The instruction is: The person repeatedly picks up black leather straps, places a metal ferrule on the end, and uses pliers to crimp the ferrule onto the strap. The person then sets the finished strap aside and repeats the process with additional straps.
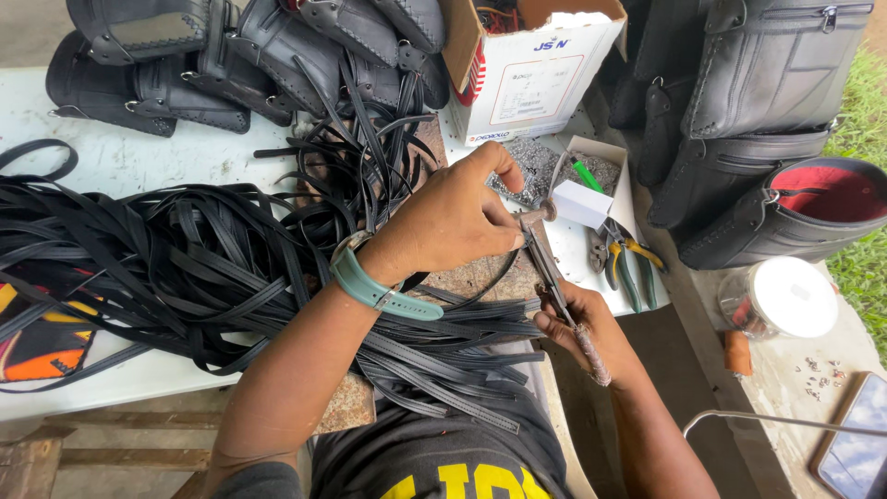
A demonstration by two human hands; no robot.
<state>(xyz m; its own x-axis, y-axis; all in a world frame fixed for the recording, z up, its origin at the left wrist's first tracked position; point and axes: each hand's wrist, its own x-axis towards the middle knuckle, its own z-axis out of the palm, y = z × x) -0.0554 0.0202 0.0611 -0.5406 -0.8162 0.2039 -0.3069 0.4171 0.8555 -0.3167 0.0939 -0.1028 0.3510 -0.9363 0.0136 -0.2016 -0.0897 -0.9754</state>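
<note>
My left hand (457, 217), with a teal watch on the wrist, pinches the end of a black leather strap (494, 277) against a flat stone block (471, 274). My right hand (582, 323) grips a long metal hand tool (552, 273) by its wrapped handle. The tool's head meets the strap right at my left fingertips. More cut straps (443, 356) lie across my lap, under both forearms.
A big heap of black straps (157, 268) covers the white table (120, 157). Black leather bags (249, 55) lie behind it and at the right. A cardboard box (531, 74), a small tray of metal rivets (536, 166), pliers (633, 268), a white-lidded jar (785, 296) and a phone (855, 444) are nearby.
</note>
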